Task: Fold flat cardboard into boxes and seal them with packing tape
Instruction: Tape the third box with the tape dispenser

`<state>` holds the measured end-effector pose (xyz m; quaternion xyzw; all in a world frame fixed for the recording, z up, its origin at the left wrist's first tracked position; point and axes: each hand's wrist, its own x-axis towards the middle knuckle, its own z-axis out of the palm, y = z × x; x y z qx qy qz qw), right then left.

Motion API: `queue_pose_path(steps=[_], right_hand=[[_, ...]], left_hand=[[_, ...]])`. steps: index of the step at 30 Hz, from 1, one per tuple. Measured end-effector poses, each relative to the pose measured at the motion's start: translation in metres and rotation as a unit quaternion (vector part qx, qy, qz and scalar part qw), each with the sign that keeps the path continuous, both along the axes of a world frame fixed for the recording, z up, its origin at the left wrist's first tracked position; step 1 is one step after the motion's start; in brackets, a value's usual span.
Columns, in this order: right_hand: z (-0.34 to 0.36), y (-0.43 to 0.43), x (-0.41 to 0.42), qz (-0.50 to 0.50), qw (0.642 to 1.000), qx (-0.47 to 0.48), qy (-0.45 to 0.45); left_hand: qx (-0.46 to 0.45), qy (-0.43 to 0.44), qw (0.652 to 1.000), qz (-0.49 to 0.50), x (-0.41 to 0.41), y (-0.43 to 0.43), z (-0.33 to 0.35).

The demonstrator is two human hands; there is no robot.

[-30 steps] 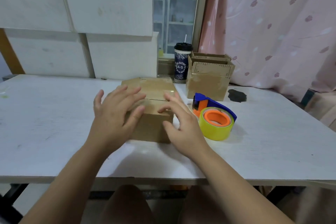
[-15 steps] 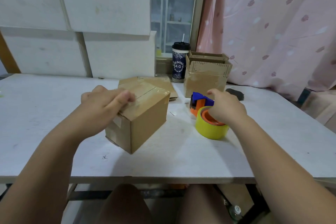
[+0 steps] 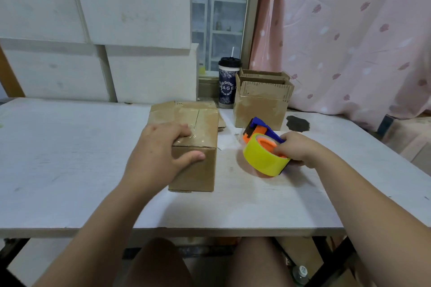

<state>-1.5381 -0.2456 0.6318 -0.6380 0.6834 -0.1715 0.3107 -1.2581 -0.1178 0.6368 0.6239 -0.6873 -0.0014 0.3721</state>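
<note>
Head view: left hand [image 3: 161, 154] on a taped box [image 3: 203, 172], right hand [image 3: 296, 149] on the tape dispenser [image 3: 261, 158].
At the bottom edge, the person's bare knees [image 3: 158, 261] show under the white surface [image 3: 70, 158]. At centre, the left hand's grip holds the taped box, fingers curled over its top and thumb on the near face; the box sits flat on the surface. Just right of it, the right hand's grip is clenched round the tape dispenser, whose yellow roll tilts toward the camera. A flat cardboard piece [image 3: 222, 121] peeks out behind the box. Farther back, upper centre, two open boxes [image 3: 258, 112] stand beside a dark lidded cup [image 3: 227, 86], before a window [image 3: 221, 14] and a pink curtain [image 3: 349, 42].
</note>
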Motion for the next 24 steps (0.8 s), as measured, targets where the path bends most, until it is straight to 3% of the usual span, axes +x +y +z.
queue_pose_path(steps=[5, 10, 15, 20, 24], right_hand=[[-0.004, 0.014, -0.006, 0.02, 0.979, 0.098, -0.175], [-0.001, 0.026, -0.01, 0.015, 0.92, 0.147, -0.364], [0.026, 0.03, 0.009, -0.004, 0.87, 0.129, -0.476], [0.056, 0.031, 0.046, -0.006, 0.844, 0.047, -0.535], [0.068, 0.03, 0.073, -0.04, 0.889, -0.081, -0.449]], left_hand=[[-0.087, -0.048, 0.995, 0.008, -0.019, -0.005, -0.015], [-0.139, -0.01, 0.99, -0.002, -0.032, -0.008, -0.017], [-0.102, 0.026, 0.994, -0.021, -0.039, -0.013, -0.015], [-0.054, 0.015, 0.996, -0.07, -0.037, -0.023, -0.012], [-0.03, 0.045, 0.995, -0.088, -0.035, -0.025, -0.013]])
